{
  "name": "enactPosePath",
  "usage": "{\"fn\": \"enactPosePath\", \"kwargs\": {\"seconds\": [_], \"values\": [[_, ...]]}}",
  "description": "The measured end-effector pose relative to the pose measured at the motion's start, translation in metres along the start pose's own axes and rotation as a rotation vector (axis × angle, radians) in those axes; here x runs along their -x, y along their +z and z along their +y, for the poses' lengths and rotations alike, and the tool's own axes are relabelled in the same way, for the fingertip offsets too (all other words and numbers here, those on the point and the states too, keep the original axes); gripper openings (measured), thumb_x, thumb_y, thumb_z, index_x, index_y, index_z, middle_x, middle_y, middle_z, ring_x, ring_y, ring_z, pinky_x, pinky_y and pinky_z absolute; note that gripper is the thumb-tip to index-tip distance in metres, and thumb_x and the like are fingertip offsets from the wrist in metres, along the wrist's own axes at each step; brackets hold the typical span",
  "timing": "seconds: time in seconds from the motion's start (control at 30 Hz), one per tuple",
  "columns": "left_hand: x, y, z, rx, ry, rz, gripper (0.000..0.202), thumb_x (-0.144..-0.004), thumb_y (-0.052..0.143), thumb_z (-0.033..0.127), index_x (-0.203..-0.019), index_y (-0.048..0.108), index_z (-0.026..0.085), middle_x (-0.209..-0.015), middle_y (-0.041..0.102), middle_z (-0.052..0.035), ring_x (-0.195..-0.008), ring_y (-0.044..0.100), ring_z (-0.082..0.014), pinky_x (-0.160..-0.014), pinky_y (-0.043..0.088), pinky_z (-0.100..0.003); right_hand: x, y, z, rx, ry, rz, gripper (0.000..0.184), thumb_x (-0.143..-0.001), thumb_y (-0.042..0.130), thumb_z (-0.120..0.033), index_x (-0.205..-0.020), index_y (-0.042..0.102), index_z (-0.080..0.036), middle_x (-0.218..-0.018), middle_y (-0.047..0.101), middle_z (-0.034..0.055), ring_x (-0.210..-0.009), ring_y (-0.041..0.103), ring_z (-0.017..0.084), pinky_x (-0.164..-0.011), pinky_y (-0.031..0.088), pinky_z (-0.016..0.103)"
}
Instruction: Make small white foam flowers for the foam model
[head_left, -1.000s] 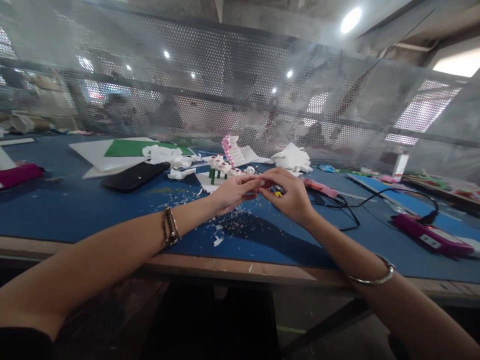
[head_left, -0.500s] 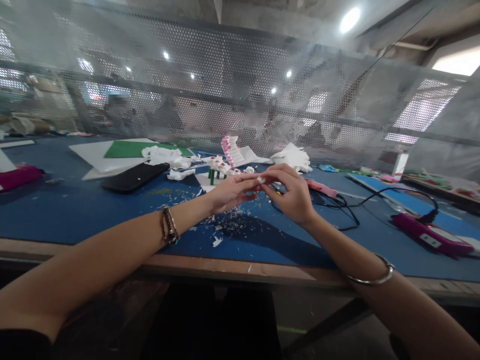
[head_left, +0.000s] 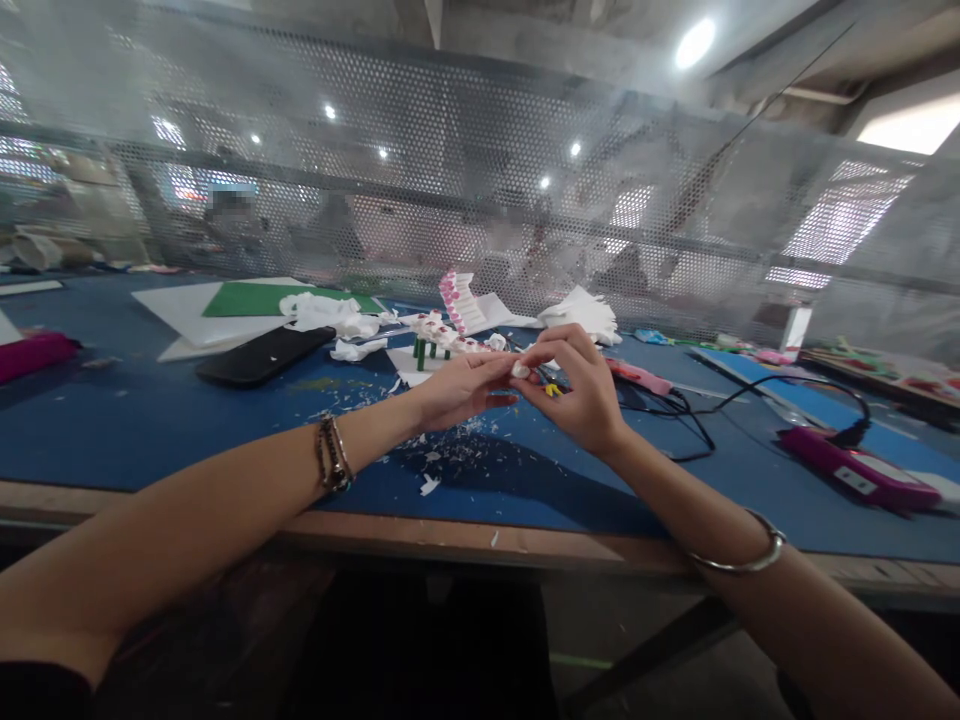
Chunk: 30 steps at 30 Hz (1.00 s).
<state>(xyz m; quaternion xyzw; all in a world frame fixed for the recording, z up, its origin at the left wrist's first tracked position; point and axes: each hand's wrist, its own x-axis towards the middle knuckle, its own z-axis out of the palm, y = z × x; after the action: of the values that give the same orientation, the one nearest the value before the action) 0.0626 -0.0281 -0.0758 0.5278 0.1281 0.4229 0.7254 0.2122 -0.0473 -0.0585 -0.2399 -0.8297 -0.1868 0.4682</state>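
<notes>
Head view, forward, down at hands (head_left: 579, 392)

A small white piece (head_left: 520, 370), rounded and slightly lumpy, sits pinched at the fingertips of the right hand (head_left: 577, 390), with the left hand's (head_left: 469, 390) fingertips right against or just beside it. It is held up above the tabletop, partly covered by fingers; its material is unclear.
</notes>
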Motion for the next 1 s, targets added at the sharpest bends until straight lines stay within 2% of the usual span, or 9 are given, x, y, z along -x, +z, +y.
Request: {"fn": "enactPosePath", "kwargs": {"seconds": [0.1,0.2,0.4,0.47,0.53,0.63,0.77,0.87,1.0], "values": [[-0.001,0.002,0.0,0.011,0.027,0.053,0.022,-0.079,0.046,0.015,-0.062,0.059,0.011,-0.063,0.054,-0.0013,-0.059,0.049,-0.0072,-0.059,0.039,-0.019,0.0,0.0,0.001,-0.036,0.0,-0.025,0.013,-0.07,0.059,-0.022,-0.079,0.05,-0.02,-0.079,0.05,0.0011,-0.079,0.048,0.015,-0.069,0.041,0.029],[-0.003,0.003,0.001,0.03,0.017,0.126,0.022,-0.08,0.046,0.016,-0.063,0.058,0.011,-0.056,0.049,0.0008,-0.053,0.045,-0.0059,-0.055,0.037,-0.019,0.0,-0.001,0.001,-0.055,0.029,-0.018,0.019,-0.07,0.059,-0.027,-0.085,0.049,-0.019,-0.079,0.05,0.0016,-0.074,0.048,0.014,-0.065,0.041,0.028],[-0.005,0.004,0.002,0.036,-0.012,0.168,0.029,-0.085,0.037,0.019,-0.064,0.055,0.012,-0.049,0.043,0.0022,-0.047,0.041,-0.0055,-0.051,0.034,-0.019,0.001,-0.001,0.004,-0.082,0.091,0.012,0.012,-0.075,0.052,-0.025,-0.084,0.05,-0.019,-0.078,0.05,0.0016,-0.071,0.048,0.012,-0.065,0.041,0.027],[-0.004,0.004,0.002,0.023,-0.005,0.161,0.032,-0.086,0.035,0.021,-0.061,0.053,0.013,-0.046,0.041,0.0031,-0.044,0.038,-0.0053,-0.05,0.033,-0.018,0.002,-0.001,0.006,-0.13,0.163,0.017,0.008,-0.078,0.046,-0.024,-0.081,0.051,-0.018,-0.073,0.052,0.0007,-0.067,0.049,0.011,-0.062,0.041,0.025],[-0.003,0.004,0.002,0.012,-0.008,0.161,0.034,-0.087,0.033,0.025,-0.06,0.05,0.013,-0.043,0.037,0.0043,-0.042,0.034,-0.0049,-0.049,0.031,-0.018,0.003,0.0,0.008,-0.192,0.277,0.005,0.012,-0.081,0.041,-0.022,-0.08,0.052,-0.018,-0.062,0.051,-0.002,-0.056,0.048,0.008,-0.055,0.04,0.022],[-0.002,0.003,0.002,-0.007,-0.014,0.17,0.036,-0.087,0.034,0.029,-0.058,0.049,0.014,-0.04,0.031,0.0059,-0.039,0.029,-0.0047,-0.046,0.028,-0.017,0.003,0.001,0.01,-0.234,0.44,-0.044,0.015,-0.08,0.042,-0.021,-0.078,0.055,-0.016,-0.047,0.046,-0.0061,-0.041,0.043,0.006,-0.045,0.036,0.019],[-0.002,0.003,0.001,-0.011,-0.007,0.188,0.033,-0.086,0.037,0.027,-0.059,0.049,0.014,-0.04,0.032,0.0055,-0.039,0.029,-0.005,-0.046,0.027,-0.018,0.001,-0.002,0.012,-0.217,0.587,-0.04,0.019,-0.077,0.046,-0.03,-0.069,0.056,-0.016,-0.035,0.039,-0.0085,-0.033,0.038,0.006,-0.041,0.034,0.02],[-0.003,0.003,0.001,-0.001,0.009,0.218,0.027,-0.084,0.04,0.024,-0.06,0.049,0.014,-0.044,0.037,0.0041,-0.042,0.033,-0.0053,-0.047,0.029,-0.019,0.001,-0.005,0.015,-0.184,0.611,-0.018,0.031,-0.078,0.044,-0.038,-0.056,0.051,-0.017,-0.031,0.033,-0.009,-0.029,0.036,0.006,-0.042,0.036,0.021],[-0.004,0.001,0.001,0.002,0.033,0.285,0.022,-0.081,0.041,0.02,-0.061,0.049,0.015,-0.048,0.041,0.0033,-0.045,0.037,-0.0058,-0.05,0.03,-0.02,0.004,-0.006,0.024,-0.131,0.622,-0.064,0.045,-0.079,0.04,-0.046,-0.043,0.044,-0.018,-0.03,0.038,-0.0053,-0.029,0.037,0.007,-0.04,0.034,0.021]]}}
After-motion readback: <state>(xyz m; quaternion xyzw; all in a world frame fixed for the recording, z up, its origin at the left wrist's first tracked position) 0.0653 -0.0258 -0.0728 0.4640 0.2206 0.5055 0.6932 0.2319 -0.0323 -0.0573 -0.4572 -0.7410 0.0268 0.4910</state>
